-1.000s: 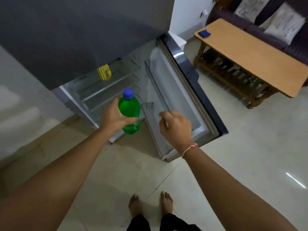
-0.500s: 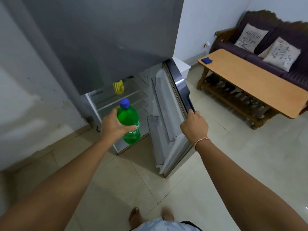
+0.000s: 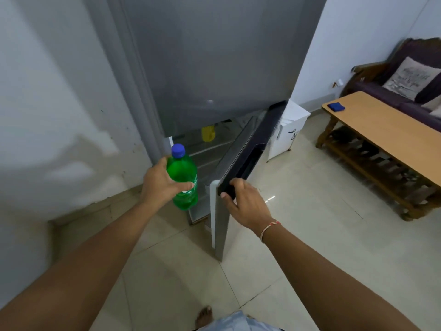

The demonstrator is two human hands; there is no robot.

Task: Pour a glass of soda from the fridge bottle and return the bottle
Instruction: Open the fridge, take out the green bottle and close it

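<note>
A green soda bottle (image 3: 183, 177) with a blue cap stands upright in my left hand (image 3: 160, 183), which grips its middle, in front of the grey fridge (image 3: 214, 68). The lower fridge door (image 3: 241, 163) is partly open, its edge turned toward me. My right hand (image 3: 245, 201) grips the door's dark top corner. Through the gap I see glass shelves and a yellow item (image 3: 208, 133) on an upper shelf.
A long wooden table (image 3: 386, 137) with a blue cloth (image 3: 336, 106) stands at the right, a dark sofa (image 3: 405, 82) with cushions behind it. A small white cabinet (image 3: 287, 132) sits beside the fridge. A pale wall lies left; tiled floor stretches below.
The fridge door has swung from wide open to nearly half shut under my right hand, which moved onto its top corner. My view has risen. The bottle stays in my left hand.
</note>
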